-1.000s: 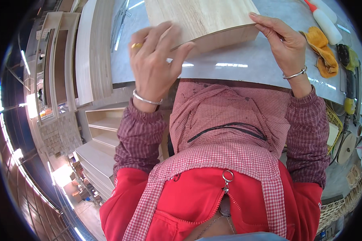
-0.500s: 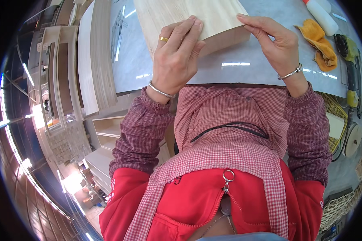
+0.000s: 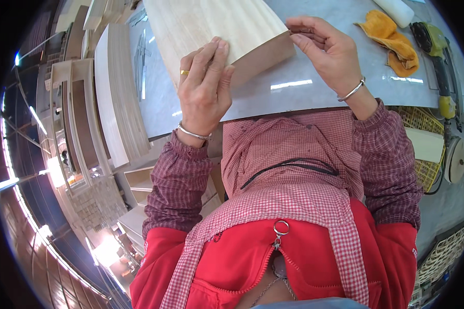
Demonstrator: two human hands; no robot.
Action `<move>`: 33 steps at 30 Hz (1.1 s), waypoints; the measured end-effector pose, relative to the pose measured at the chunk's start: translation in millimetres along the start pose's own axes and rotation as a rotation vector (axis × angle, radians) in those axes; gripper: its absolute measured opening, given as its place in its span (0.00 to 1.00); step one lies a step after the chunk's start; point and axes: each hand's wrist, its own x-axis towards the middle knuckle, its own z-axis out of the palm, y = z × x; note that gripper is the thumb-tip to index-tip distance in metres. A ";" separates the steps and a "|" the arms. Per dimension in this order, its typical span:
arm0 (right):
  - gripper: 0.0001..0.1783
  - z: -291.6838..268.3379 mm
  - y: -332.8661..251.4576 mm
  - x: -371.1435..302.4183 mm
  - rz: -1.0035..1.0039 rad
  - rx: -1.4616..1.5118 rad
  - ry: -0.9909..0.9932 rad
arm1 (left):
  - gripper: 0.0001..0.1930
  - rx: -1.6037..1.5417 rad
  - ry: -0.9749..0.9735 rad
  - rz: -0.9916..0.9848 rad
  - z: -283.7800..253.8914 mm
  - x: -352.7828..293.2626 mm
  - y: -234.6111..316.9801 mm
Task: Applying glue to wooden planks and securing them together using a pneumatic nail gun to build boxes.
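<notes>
1. Head view: the pale wooden piece (image 3: 216, 26) sits over the surface (image 3: 288, 100), near face toward you.
2. Fingers of your left hand (image 3: 203, 95) lie close together on top; press evenly.
3. Your right hand (image 3: 332, 56) has thumb and forefinger at the corner; whether they pinch, I cannot tell. Steady it lightly.
4. Mind the surface's front edge; room rightward reaches the orange glove (image 3: 384, 33).

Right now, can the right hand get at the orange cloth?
Probably yes: the orange cloth lies beside the right hand, with only tabletop visible between; the hand would first leave the corner of the wooden piece.
</notes>
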 end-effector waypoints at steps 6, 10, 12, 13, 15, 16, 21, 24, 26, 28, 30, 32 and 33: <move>0.09 3.4 0.3 -4.3 -0.058 -0.118 0.032 | 0.18 -0.008 -0.031 -0.017 -1.4 1.3 2.1; 0.09 3.8 -1.4 -1.5 -0.059 -0.133 0.011 | 0.18 0.008 -0.031 -0.021 -2.0 1.2 2.8; 0.09 3.6 -0.2 0.1 -0.072 -0.128 0.004 | 0.17 0.008 -0.028 -0.019 -2.6 0.6 2.1; 0.09 2.9 1.0 0.9 -0.084 -0.127 -0.002 | 0.17 0.006 -0.024 -0.016 -2.4 0.5 1.7; 0.09 1.9 2.4 1.6 -0.109 -0.125 -0.014 | 0.17 0.000 -0.016 -0.012 -2.1 -0.3 1.0; 0.09 1.8 2.0 2.0 -0.110 -0.124 -0.017 | 0.17 0.002 -0.016 -0.014 -2.3 -0.4 0.8; 0.09 1.3 -0.2 2.9 -0.113 -0.110 -0.029 | 0.17 -0.012 -0.009 -0.018 -2.8 -1.1 -0.1; 0.08 0.4 -1.3 2.9 -0.109 -0.118 -0.037 | 0.17 -0.006 -0.009 -0.013 -3.3 -0.6 -0.3; 0.08 0.2 -1.8 2.6 -0.108 -0.121 -0.038 | 0.17 -0.004 -0.010 -0.009 -3.0 0.0 -0.1; 0.06 2.4 -3.2 1.9 -0.123 -0.148 0.015 | 0.17 -0.004 -0.008 -0.011 -2.5 0.5 0.6; 0.04 4.2 -4.5 1.1 -0.138 -0.174 0.069 | 0.17 -0.005 -0.006 -0.011 -1.6 1.4 1.1; 0.05 6.4 -4.9 -0.3 -0.130 -0.152 0.078 | 0.17 -0.005 -0.006 -0.011 -1.3 0.6 0.6; 0.07 7.6 -5.1 -0.9 -0.122 -0.131 0.085 | 0.17 -0.005 -0.005 -0.011 -1.3 0.0 0.3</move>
